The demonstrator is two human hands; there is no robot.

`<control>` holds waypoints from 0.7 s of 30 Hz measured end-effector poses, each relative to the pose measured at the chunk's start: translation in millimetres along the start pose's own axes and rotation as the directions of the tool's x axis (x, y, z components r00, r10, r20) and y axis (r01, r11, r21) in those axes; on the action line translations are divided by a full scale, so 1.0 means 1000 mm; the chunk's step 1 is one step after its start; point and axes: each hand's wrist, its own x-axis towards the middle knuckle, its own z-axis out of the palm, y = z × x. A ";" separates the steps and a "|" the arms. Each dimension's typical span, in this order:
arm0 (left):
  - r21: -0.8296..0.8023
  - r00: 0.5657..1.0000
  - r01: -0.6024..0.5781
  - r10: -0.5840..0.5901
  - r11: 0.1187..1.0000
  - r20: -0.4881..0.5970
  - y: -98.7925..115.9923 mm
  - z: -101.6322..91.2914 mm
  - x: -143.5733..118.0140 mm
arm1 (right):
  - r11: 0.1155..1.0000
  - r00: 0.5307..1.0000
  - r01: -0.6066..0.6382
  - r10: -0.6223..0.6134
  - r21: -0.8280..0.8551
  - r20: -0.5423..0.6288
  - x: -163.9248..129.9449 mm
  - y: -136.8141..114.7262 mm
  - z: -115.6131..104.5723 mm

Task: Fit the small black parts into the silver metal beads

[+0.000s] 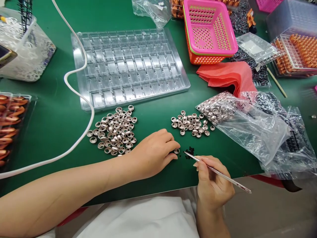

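My left hand rests on the green mat and pinches a single small metal ring between its fingertips. My right hand holds thin metal tweezers whose tip points at a tiny cluster of black bits right beside that ring. A large pile of silver rings lies left of my left hand. A smaller pile of rings lies just beyond both hands.
A clear compartment tray sits at the back centre. A white cable curves along the left. Plastic bags with rings and black parts lie on the right. Behind them are stacked pink and orange baskets and a red cloth.
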 end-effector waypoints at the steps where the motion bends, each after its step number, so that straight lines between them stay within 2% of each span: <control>1: 0.012 1.000 0.002 -0.002 1.000 0.005 0.001 0.000 0.000 | 1.000 1.000 -0.002 0.002 0.015 -0.005 0.000 0.000 0.000; 8: 0.050 0.997 0.052 -0.055 0.997 0.051 0.005 -0.004 -0.002 | 0.998 0.999 -0.031 0.032 0.048 -0.025 -0.001 0.000 0.001; 14: -0.009 0.998 0.007 -0.006 1.000 0.066 -0.001 -0.005 -0.001 | 0.997 0.999 -0.029 0.031 0.068 -0.033 -0.002 0.002 0.001; 21: 0.051 0.998 -0.040 0.038 0.998 0.053 -0.002 -0.002 0.002 | 0.996 0.998 -0.051 0.053 0.069 -0.038 -0.002 0.002 0.001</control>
